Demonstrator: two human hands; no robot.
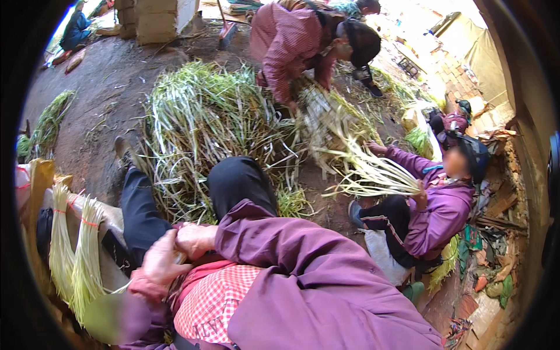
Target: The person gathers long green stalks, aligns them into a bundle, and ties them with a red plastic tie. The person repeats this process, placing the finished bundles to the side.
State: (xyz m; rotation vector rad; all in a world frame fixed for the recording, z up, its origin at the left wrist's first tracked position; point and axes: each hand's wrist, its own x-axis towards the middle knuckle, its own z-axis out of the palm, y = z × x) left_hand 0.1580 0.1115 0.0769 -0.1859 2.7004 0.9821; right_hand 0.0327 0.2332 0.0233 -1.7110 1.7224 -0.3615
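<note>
My left hand point(162, 260) is close against my right hand point(195, 239), in front of my red-and-white checked apron point(216, 297). The left thumb sticks out to the side and the right fingers look curled; whether anything small lies between the hands I cannot tell. Beyond my knees, a large heap of long green leafy stalks point(218, 113) lies on the dark ground. To the left, two bundles of pale stalks point(87, 245) hang down side by side, tied with red bands point(89, 223).
A seated co-worker point(437, 214) at right holds a bunch of pale stalks point(380, 175). Another point(291, 43) bends over the heap's far side. A broom point(226, 33) stands near a pillar point(155, 22). More leafy stalks point(50, 122) lie far left; scraps and cloths point(485, 253) line the right side.
</note>
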